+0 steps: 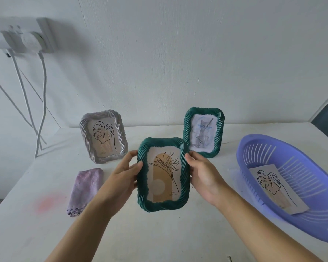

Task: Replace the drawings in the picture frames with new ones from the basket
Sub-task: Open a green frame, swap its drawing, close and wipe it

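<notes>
Head view: the left hand [124, 173] grips the left edge of a dark green frame [160, 142], fingers curled round the rim. The right hand [204, 174] clasps the right edge in the same manner. Between them the frame is held upright above the white table [159, 233], showing a flower drawing [164, 176].

The frame looks light and rigid, and its twisted rim gives ridges for fingers to catch. The clear front is probably brittle and smudges easily, so the edges are the sensible hold. The back, unseen here, is likely where it opens.

At far left a wall socket [25, 37] trails white cables [43, 103] down to the table's corner. A folded lilac cloth [85, 191] lies in front of a pale grey frame [103, 137], which stands with a leaf print [103, 136] in it. A second green frame [204, 132] stands with a cat picture [202, 132]. Both are near behind the held frame and could tip if it swings back. At far right a lilac basket [257, 142] holds a loose leaf drawing [273, 188], thin paper that probably creases easily.
</notes>
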Tool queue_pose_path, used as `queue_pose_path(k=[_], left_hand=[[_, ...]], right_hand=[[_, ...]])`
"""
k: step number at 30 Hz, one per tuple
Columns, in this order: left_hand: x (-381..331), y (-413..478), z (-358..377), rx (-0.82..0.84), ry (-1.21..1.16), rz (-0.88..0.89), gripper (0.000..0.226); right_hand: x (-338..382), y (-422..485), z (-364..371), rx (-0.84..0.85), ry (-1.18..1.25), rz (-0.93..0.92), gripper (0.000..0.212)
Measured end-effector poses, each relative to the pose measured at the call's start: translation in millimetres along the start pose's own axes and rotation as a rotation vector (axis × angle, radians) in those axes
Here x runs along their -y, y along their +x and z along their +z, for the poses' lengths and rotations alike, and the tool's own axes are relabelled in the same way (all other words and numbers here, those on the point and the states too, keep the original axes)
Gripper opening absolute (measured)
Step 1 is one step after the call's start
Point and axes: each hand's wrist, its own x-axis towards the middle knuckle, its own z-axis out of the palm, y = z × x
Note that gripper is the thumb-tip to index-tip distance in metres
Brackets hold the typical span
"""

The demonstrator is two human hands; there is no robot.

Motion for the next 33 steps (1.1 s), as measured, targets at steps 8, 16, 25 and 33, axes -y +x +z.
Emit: queue_pose_path(k=[8,16,25,33], left_hand=[[-11.6,14.1,1.5,-0.035,0.016,0.266,0.056],[-18.2,52.8,-9.3,-0.093,0.048,0.324,0.048],[-27.0,105.7,-17.5,-0.102,0.077,0.322,0.052],[-19.6,144.4,-22.7,-0.129,0.02,0.34,0.052]], right_hand=[[10.1,28.0,25.6,-0.098,-0.227,-0.306,0.043],[14.7,67.8,39.8,-0.115,-0.408,-0.484,0.042],[29.0,117.1,42.2,-0.2,-0.508,-0.491,0.056],[21.4,148.4,39.2,-0.199,-0.557,-0.531,0.057]])
